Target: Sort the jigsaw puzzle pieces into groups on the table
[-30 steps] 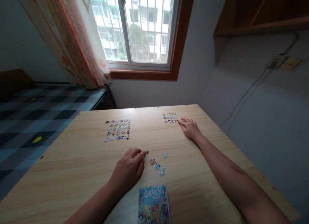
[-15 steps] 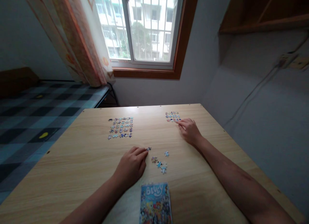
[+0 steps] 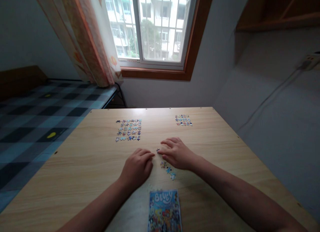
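My left hand (image 3: 137, 167) rests on the table with its index finger extended, its fingertip just beside a small dark puzzle piece (image 3: 157, 150). Over the middle of the table, my right hand (image 3: 178, 153) has its thumb and fingers apart, reaching toward that same piece from the right. Just below the right hand lie a multicoloured puzzle piece cluster (image 3: 163, 164), a blue piece (image 3: 168, 170) and a pale blue piece (image 3: 173, 176). The right hand may cover other pieces.
Rows of puzzle pieces (image 3: 129, 129) lie at the back left of the wooden table (image 3: 85, 165). Shorter rows (image 3: 183, 120) lie at the back right. A Bluey picture box (image 3: 165, 210) is at the near edge. A bed (image 3: 60, 102) stands to the left, below a window (image 3: 160, 32).
My right hand has left the back-right rows and come toward me and leftward, to the dark piece by my left fingertips. My left hand stays almost in place. The view has shifted slightly.
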A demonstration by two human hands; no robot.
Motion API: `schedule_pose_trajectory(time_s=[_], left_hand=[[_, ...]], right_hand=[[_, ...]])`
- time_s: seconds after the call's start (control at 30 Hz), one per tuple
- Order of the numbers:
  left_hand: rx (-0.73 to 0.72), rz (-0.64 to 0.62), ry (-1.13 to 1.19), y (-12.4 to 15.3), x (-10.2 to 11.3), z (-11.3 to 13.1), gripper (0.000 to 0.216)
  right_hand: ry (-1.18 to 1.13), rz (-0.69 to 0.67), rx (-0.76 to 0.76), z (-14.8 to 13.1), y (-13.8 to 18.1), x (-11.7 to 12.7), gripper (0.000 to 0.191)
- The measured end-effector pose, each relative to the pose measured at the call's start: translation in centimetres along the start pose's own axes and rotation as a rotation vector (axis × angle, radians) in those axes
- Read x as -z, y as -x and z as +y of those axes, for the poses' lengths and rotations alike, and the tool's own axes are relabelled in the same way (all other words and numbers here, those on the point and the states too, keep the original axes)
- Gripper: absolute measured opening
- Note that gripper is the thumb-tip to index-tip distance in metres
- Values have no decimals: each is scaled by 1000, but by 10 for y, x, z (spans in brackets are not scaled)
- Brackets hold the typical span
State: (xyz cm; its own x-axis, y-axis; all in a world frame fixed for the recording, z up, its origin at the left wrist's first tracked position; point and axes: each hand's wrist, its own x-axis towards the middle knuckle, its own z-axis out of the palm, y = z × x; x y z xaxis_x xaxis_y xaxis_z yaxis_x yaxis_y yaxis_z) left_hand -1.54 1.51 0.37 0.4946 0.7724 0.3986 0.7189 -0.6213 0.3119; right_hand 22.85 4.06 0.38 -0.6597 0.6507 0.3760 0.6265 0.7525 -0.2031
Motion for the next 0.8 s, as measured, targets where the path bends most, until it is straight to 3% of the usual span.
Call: schedule_pose_trajectory(time_s=[0.13, 0.3, 0.43, 0.8], left_hand=[[14, 1, 27, 2, 1, -1, 26], [95, -14, 38, 5, 4, -2, 27], [124, -27, 48, 5, 4, -2, 28], [157, -48, 20, 3, 2, -5, 26]], right_hand=[[94, 23, -103, 24, 5, 9, 20], [179, 32, -270, 81, 23, 23, 24], [178, -8, -335, 114, 31, 19, 29], [236, -31, -490, 114, 21, 11, 31]])
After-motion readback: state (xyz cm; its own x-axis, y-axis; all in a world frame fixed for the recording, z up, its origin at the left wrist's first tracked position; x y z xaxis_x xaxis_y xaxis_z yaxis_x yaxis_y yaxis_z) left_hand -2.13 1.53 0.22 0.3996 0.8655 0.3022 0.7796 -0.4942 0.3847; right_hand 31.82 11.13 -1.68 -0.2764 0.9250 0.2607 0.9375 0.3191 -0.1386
